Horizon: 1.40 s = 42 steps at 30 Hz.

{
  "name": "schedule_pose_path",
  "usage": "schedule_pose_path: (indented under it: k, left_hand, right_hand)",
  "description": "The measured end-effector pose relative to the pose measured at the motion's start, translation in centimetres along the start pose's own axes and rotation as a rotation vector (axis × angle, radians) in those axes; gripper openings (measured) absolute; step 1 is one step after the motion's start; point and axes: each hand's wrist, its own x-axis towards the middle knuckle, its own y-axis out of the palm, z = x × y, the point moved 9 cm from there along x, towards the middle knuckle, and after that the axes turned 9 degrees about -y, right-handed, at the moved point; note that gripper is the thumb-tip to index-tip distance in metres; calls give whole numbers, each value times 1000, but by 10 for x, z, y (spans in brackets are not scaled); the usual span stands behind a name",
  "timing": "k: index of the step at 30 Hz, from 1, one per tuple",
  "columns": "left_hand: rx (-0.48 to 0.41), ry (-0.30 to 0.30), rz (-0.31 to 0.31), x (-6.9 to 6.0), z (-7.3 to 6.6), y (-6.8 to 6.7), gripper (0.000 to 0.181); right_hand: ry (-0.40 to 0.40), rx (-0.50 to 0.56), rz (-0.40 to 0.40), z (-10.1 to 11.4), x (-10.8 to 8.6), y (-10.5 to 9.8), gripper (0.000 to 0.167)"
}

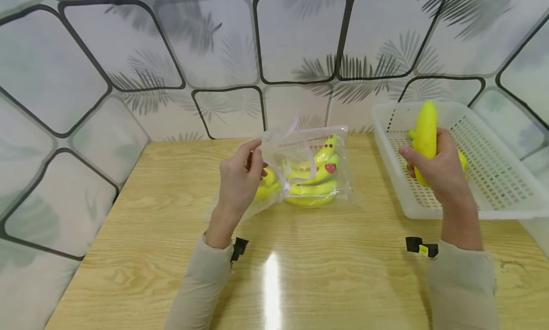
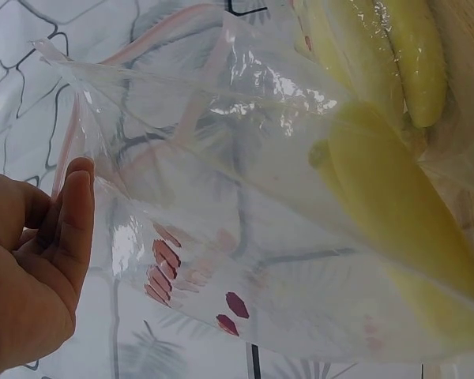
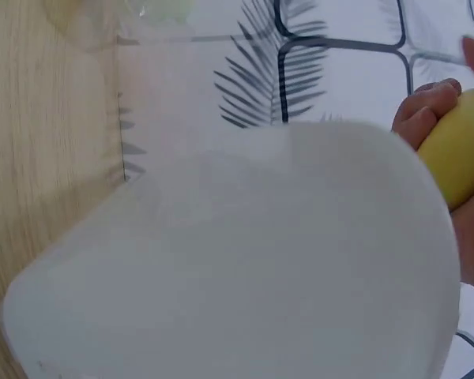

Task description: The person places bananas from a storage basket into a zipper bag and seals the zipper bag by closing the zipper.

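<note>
A clear zip bag (image 1: 343,177) with a pinkish closure lies on the table, several yellow banana shapes (image 1: 315,175) inside it. The left hand (image 1: 240,177) pinches the bag's edge at its left; in the left wrist view this hand (image 2: 39,260) is beside the lifted clear film (image 2: 221,181). Over the white basket, the right hand (image 1: 442,165) grips a yellow banana (image 1: 426,130), held upright. In the right wrist view the banana (image 3: 462,146) shows between the fingers, partly cut off by the frame.
The white perforated basket (image 1: 506,177) stands at the right of the wooden table (image 1: 334,268), with more yellow pieces (image 1: 462,159) in it, partly hidden by the right hand. A patterned cloth or wall covering (image 1: 300,35) rises behind and at the left.
</note>
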Motion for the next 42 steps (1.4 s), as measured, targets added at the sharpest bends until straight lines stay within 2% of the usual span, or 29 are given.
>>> schedule_pose_path:
  k: [2,4,7,10,14,16,20,24,27,29,32,34,36,39,42]
  left_hand:
    - [1,0,2,0,0,0,23]
    - [2,-1,2,0,0,1,23]
    - [5,-2,1,0,0,1,23]
    - [7,0,1,0,0,2,22]
    - [4,1,3,0,-1,2,22]
    - [4,-3,4,0,-1,3,22]
    - [6,-8,8,-1,0,3,23]
    - [6,-11,11,-1,0,4,22]
    - [7,-13,14,-1,0,4,22]
    - [6,-11,15,-1,0,4,22]
    - [3,-5,15,-1,-1,4,22]
    - [5,-1,13,0,-1,5,22]
    - [9,2,12,0,-1,5,22]
    - [14,7,11,0,-1,5,22]
    - [10,8,12,0,-1,5,22]
  right_hand:
    - [13,-103,21,-1,-1,4,46]
    - [29,-155,36,-2,-2,9,44]
    - [51,-75,55,-2,-4,18,40]
    - [33,-18,106,2,-5,29,37]
    - [-17,-99,175,7,-7,43,21]
    - [-14,-135,192,7,-9,49,16]
    - [31,-154,236,5,-10,65,27]
    - [84,-97,302,4,-12,83,48]
    - [131,-21,352,2,-15,94,71]
    - [149,-5,385,1,-18,101,68]
    - [134,39,443,1,-20,112,56]
    - [109,98,494,1,-22,121,47]
    - [102,162,536,1,-24,129,45]
    - [143,215,561,-4,-27,138,47]
    - [222,216,550,-12,-29,144,50]
